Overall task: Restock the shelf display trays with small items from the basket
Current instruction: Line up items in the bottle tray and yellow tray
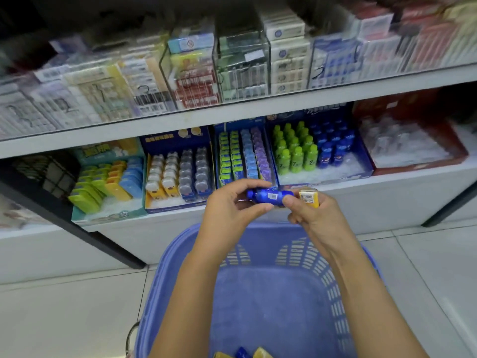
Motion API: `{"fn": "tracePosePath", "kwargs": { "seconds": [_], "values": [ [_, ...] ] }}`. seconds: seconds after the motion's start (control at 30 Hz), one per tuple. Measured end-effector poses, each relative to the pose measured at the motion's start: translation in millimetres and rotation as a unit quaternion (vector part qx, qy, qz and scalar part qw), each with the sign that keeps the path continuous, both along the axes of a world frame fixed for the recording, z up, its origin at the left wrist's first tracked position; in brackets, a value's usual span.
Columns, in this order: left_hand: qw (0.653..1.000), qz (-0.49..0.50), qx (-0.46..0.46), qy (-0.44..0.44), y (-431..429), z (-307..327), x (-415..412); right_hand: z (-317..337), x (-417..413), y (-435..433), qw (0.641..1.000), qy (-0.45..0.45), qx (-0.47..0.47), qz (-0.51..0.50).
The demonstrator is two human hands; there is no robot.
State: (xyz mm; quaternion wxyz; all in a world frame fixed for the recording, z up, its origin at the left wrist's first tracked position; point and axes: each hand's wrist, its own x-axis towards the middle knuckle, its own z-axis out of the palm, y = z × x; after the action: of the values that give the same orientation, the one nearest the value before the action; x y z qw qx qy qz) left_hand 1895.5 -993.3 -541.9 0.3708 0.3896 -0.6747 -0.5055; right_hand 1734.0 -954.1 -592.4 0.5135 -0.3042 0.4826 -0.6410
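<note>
Before us the shelf (pixel 258 109) carries its display trays. Most rows look well filled, though the bottle tray (pixel 322 174) shows bare white slots at its front. Our basket (pixel 165 267) sits below, nearly emptied, with only a few yellow and blue pieces (pixel 262 352) in its bottom. Our left hand (pixel 232 205) and right hand (pixel 309 218) both pinch one blue bottle (pixel 269 196) just before the trays. The right also grips a yellow box (pixel 308 197). We judge restocking close to finished.
</note>
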Motion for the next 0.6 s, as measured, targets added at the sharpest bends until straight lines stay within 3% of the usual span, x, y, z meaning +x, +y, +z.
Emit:
{"fn": "tracePosePath", "kwargs": {
  "seconds": [0.23,0.4,0.5,0.6],
  "values": [
    [0.997,-0.040,-0.065,-0.018,1.3,15.8,-44.8,12.2,-34.8,7.1,0.996,0.002,-0.091,-0.004],
    [0.992,-0.085,-0.083,-0.039,-5.6,27.1,-78.5,15.4,-62.5,10.5,0.994,0.016,-0.093,-0.063],
    [0.992,-0.104,-0.038,-0.059,-14.2,27.3,-103.8,12.2,-73.6,9.4,0.987,0.014,-0.089,-0.133],
    [0.993,-0.082,0.079,-0.034,-25.4,27.7,-128.3,9.4,-92.6,9.1,0.973,0.043,-0.079,-0.214]
  ]
}}
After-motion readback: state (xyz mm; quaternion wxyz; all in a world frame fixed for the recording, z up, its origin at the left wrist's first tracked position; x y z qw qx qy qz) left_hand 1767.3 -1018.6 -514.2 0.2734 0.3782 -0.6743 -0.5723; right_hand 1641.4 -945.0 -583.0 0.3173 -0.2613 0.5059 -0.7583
